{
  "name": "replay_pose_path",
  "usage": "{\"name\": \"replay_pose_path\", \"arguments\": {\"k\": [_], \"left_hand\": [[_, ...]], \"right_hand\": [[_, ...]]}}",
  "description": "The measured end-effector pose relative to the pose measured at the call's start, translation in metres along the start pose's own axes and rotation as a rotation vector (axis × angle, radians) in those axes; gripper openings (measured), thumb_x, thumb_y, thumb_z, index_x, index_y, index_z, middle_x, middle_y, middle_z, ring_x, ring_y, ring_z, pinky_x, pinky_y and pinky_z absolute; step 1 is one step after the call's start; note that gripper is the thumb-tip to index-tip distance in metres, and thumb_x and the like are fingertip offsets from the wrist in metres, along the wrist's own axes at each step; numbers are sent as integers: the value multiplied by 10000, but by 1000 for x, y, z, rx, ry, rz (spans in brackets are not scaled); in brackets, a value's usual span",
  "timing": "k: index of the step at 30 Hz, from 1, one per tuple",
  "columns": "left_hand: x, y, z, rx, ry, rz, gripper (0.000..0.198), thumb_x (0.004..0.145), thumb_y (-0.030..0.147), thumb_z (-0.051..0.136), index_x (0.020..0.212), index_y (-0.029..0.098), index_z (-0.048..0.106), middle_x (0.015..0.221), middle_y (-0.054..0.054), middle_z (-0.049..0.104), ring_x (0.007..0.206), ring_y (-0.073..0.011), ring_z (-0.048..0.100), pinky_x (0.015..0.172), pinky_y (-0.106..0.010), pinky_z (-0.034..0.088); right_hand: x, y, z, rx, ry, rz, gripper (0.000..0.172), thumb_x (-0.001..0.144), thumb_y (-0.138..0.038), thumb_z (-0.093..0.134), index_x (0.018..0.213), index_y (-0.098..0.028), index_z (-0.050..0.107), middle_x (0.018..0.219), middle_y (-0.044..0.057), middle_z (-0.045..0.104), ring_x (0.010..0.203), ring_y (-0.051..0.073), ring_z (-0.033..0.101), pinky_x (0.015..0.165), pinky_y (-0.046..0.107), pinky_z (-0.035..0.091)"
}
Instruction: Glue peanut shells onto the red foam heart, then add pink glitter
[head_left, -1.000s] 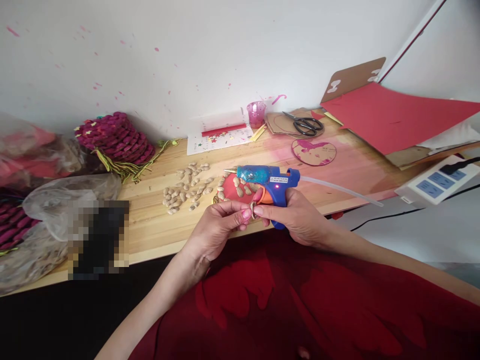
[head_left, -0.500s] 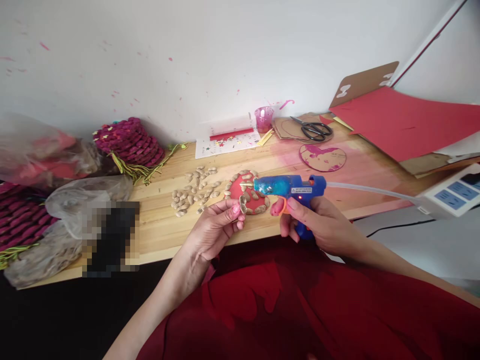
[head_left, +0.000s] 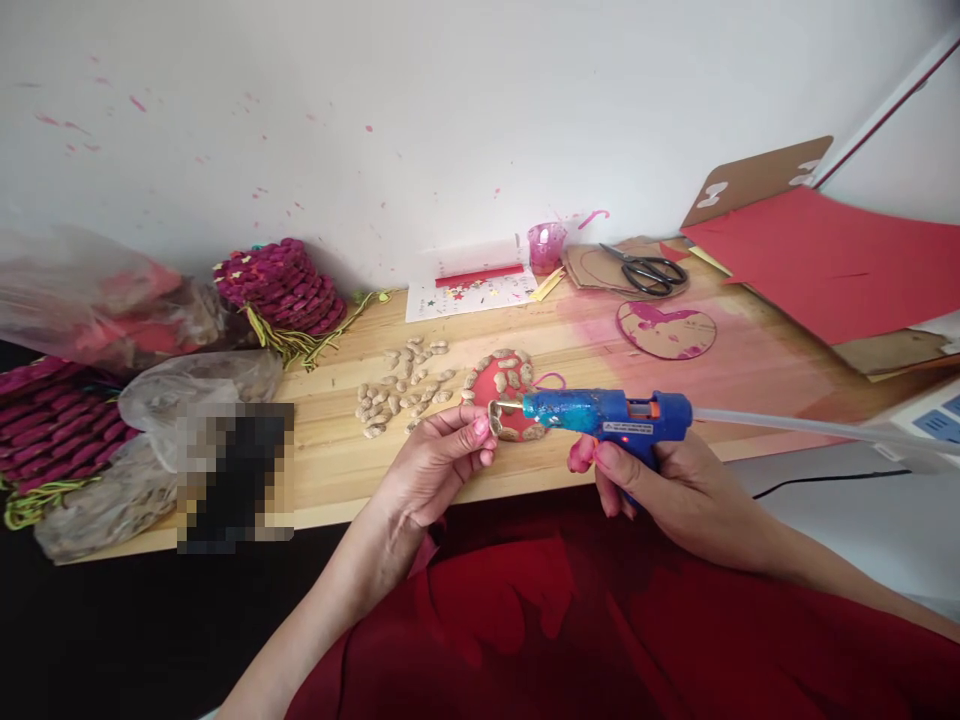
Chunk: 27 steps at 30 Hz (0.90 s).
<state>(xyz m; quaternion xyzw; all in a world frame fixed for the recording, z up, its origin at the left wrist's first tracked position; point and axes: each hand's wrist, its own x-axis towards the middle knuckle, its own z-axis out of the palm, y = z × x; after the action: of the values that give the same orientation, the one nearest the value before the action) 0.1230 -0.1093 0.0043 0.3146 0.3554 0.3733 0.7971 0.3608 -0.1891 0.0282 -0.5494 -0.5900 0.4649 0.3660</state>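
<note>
Grip: my left hand (head_left: 435, 462) pinches a peanut shell (head_left: 495, 418) between thumb and fingertips; my right hand (head_left: 667, 490) is wrapped round the handle of the glue gun (head_left: 600, 412). Left forearm slants up from lower left, right forearm from lower right. Shell sits at the nozzle (head_left: 511, 404), contact unclear, before the peanut-edged red piece (head_left: 487, 384).

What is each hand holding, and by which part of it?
The left hand pinches a peanut by one side. The right hand grips a blue glue gun by its handle.
</note>
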Motion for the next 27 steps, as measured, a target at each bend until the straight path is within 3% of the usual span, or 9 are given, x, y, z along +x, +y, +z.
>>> {"name": "replay_pose_path", "arguments": {"k": [6, 13, 27], "left_hand": [[1, -1, -1, -2, 3, 14, 305, 613, 275, 965, 737, 113, 738, 643, -31, 675, 563, -75, 594, 564, -155, 503], [0, 1, 2, 3, 16, 15, 315, 589, 284, 975, 725, 118, 744, 635, -31, 673, 563, -77, 583, 556, -157, 492], [0, -2, 0, 11, 18, 23, 300, 601, 287, 970, 741, 123, 762, 647, -26, 671, 574, -79, 589, 564, -169, 502]], "right_hand": [[1, -1, -1, -35, -27, -44, 405, 996, -549, 510, 790, -223, 634, 598, -10, 632, 555, 141, 592, 546, 296, 462], [2, -1, -2, -91, -31, -68, 471, 1003, -542, 496, 665, -226, 586, 650, 16, 676, 568, 137, 601, 578, 307, 467], [2, -2, -1, -85, -43, -55, 429, 1008, -527, 501, 731, -221, 618, 592, -10, 637, 567, 138, 594, 578, 308, 455]]}}
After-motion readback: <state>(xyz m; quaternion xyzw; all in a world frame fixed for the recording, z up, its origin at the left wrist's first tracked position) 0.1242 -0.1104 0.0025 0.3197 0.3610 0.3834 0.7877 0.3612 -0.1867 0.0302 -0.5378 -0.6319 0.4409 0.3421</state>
